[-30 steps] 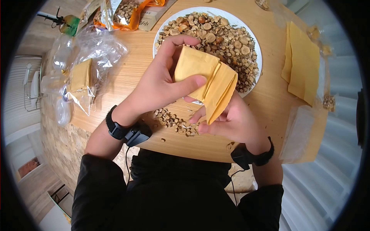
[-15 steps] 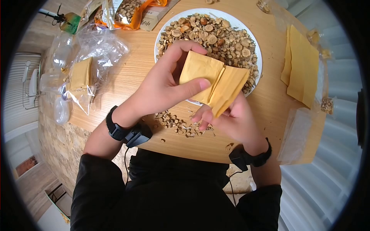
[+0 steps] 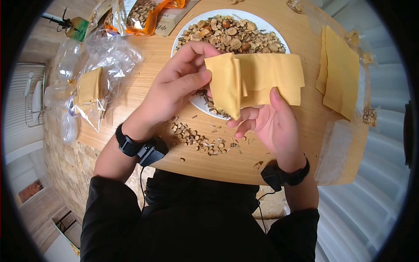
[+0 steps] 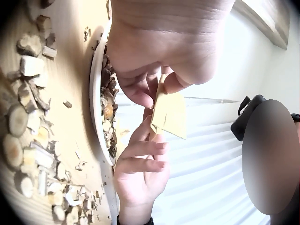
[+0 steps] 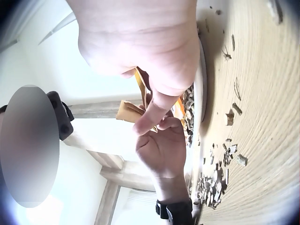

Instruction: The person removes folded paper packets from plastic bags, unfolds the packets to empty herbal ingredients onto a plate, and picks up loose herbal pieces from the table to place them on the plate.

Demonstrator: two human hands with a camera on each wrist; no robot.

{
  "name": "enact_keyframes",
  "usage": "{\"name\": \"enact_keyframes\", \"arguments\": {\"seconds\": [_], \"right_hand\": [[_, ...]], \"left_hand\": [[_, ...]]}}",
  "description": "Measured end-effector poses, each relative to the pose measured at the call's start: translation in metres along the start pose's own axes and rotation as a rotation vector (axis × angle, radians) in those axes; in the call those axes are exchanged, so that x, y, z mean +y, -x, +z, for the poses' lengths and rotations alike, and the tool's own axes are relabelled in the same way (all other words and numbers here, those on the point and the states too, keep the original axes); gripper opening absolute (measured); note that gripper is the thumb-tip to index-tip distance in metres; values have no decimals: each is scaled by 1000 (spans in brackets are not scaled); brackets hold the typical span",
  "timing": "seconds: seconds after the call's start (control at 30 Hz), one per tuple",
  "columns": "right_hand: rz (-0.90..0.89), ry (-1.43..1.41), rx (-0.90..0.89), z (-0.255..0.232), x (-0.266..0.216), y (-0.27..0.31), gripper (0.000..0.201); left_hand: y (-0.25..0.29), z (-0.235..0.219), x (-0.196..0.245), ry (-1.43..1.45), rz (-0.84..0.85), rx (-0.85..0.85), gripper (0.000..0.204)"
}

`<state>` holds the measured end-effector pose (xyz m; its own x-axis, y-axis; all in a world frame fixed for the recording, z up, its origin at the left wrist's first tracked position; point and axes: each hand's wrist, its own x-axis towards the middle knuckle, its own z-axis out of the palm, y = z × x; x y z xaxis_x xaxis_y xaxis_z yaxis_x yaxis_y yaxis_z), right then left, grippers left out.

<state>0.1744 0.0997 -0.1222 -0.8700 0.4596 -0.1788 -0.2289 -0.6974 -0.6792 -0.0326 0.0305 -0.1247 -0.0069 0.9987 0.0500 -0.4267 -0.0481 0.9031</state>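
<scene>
A yellow, paper- or cloth-like sheet, partly unfolded, is held in the air over the near part of a white plate of dried herb slices. My left hand grips its thick folded left end, thumb on top and fingers behind. The right hand pinches the loose lower right edge with the thumb on the front; its index finger is hidden behind the sheet, and other fingers stick out below. In the left wrist view the folded end hangs between both hands. The right wrist view shows the layers standing apart.
Spilled herb bits lie near the table's front edge. At left are a clear plastic bag, a folded yellow packet and clear cups. Flat yellow sheets lie right. An orange-edged herb bag stands at the back.
The folded flap has been opened out to the right into a wide strip. My right thumb has come up onto its lower edge, and the left hand has shifted slightly left.
</scene>
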Motion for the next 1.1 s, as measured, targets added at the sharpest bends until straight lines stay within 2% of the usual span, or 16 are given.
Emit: {"name": "enact_keyframes", "arguments": {"seconds": [0.13,0.37,0.43,0.47,0.67,0.9,1.0,1.07,1.1], "right_hand": [[-35,-18,106,2,-1,-1,55],[-133,-124,141,-5,-5,0,53],[-147,-185,107,-14,-5,1,55],[-159,-245,72,-17,-5,1,58],[-201,-306,19,-19,-5,0,57],[-199,-312,30,-19,-6,0,57],[-207,-298,9,-18,-6,-1,58],[-186,-263,44,-15,-6,0,59],[-185,-262,43,-13,-7,0,59]], "left_hand": [[-5,-1,0,116,74,-56,20],[-4,-2,2,189,65,-104,29],[0,3,5,76,25,-46,41],[2,4,10,104,-39,-43,56],[1,3,7,55,9,-97,70],[1,3,7,125,-44,-91,70],[0,1,3,136,-29,-99,58],[-1,1,0,121,20,-63,43],[-1,2,0,121,21,-62,43]]}}
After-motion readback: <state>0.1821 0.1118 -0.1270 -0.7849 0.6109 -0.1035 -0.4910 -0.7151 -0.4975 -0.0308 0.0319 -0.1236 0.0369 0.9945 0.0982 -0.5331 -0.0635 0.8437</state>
